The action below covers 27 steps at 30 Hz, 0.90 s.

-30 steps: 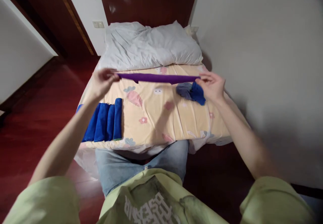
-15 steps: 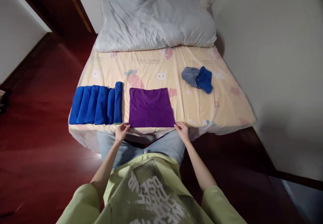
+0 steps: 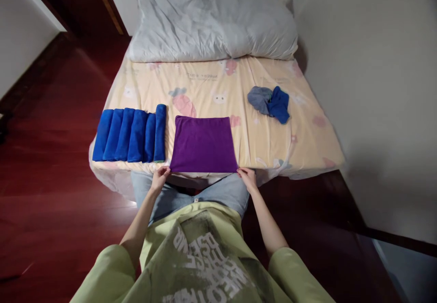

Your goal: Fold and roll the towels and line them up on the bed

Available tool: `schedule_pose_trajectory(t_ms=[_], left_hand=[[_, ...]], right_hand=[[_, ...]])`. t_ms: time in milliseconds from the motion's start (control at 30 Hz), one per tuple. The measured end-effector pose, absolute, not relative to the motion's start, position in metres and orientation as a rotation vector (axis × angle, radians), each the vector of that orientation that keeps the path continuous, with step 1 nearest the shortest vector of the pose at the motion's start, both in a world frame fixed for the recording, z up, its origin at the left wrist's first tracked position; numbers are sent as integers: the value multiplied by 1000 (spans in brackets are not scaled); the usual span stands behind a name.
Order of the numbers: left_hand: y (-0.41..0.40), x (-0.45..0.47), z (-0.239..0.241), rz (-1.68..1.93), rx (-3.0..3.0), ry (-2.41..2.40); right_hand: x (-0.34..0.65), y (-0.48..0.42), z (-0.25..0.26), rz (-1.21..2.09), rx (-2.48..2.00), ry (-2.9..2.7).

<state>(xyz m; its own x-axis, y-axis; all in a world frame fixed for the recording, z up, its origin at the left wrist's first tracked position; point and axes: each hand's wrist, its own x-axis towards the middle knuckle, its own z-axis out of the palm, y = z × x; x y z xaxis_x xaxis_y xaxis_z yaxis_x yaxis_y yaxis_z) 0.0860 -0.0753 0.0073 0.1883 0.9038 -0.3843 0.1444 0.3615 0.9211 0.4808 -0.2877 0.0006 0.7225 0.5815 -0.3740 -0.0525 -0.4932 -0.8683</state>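
Note:
A purple cloth (image 3: 203, 143) lies flat and square on the near edge of the bed (image 3: 211, 89). My left hand (image 3: 160, 178) pinches its near left corner. At the near right corner my right hand (image 3: 248, 178) pinches the cloth too. Just left of the purple cloth sits a row of several rolled blue towels (image 3: 131, 134). A crumpled grey and blue cloth pile (image 3: 269, 102) rests further back on the right side of the bed.
A large white pillow (image 3: 215, 18) covers the head of the bed. A white wall runs along the bed's right side. Dark red wooden floor (image 3: 48, 157) spreads to the left and under my legs.
One second ago both hands held the purple cloth stretched in the air. It has since come down flat on the bed's near edge, and my hands now grip its near corners.

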Motion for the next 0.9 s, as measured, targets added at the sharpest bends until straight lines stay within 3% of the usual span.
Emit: schedule_pose_trajectory(t_ms=[367, 733, 900], left_hand=[[-75, 83, -5, 717, 1082, 1245], [-64, 77, 34, 417, 1811, 1342], [-12, 111, 73, 543, 2146, 1200]], right_hand=[[472, -280, 12, 937, -1737, -175], [480, -288, 24, 916, -1961, -276], [504, -258, 42, 572, -2171, -684]])
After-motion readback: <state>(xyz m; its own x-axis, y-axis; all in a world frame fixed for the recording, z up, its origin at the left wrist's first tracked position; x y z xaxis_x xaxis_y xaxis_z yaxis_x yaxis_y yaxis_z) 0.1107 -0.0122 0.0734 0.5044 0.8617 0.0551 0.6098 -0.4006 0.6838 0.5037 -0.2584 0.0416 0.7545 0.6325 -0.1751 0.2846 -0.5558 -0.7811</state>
